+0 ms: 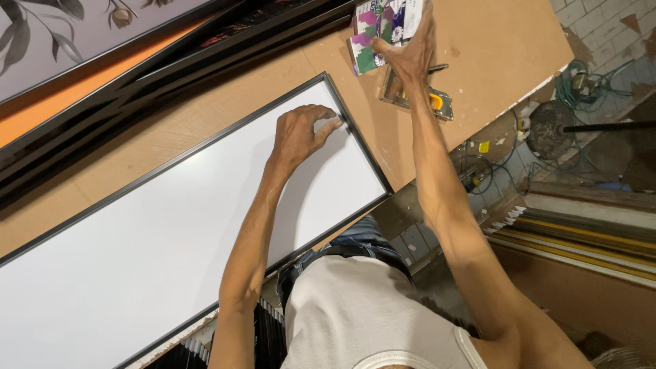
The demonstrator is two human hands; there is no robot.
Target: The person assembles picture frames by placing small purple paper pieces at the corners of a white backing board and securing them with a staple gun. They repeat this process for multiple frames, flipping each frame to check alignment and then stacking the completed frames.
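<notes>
Framed white panel [164, 253], long and black-edged, lying flat and slantwise on the brown worktop [225, 102], running from the lower left edge up toward the middle, one end just overhanging the near edge. Further left and above: stacked black frames [137, 75] and a floral print [61, 34] along the far left corner. Left hand [301, 133] resting on the panel near its upper right corner, fingers curled, tips pressed against the inside of the thin black rim, nothing pinched. Right hand [410, 51] stretched out toward the far right edge of the worktop, fingers spread and laid over a colourful printed booklet [372, 34]; whether gripping it, cannot tell. Just beside that hand, a small metal tool with a yellow part [427, 102], partly under the wrist. Off the right edge, cables and clutter on the floor [581, 89].

Judged good practice: keep the left fingertips firm on the rim so the panel stays put while reaching, weight kept low and even, overhanging end watched against tipping.
</notes>
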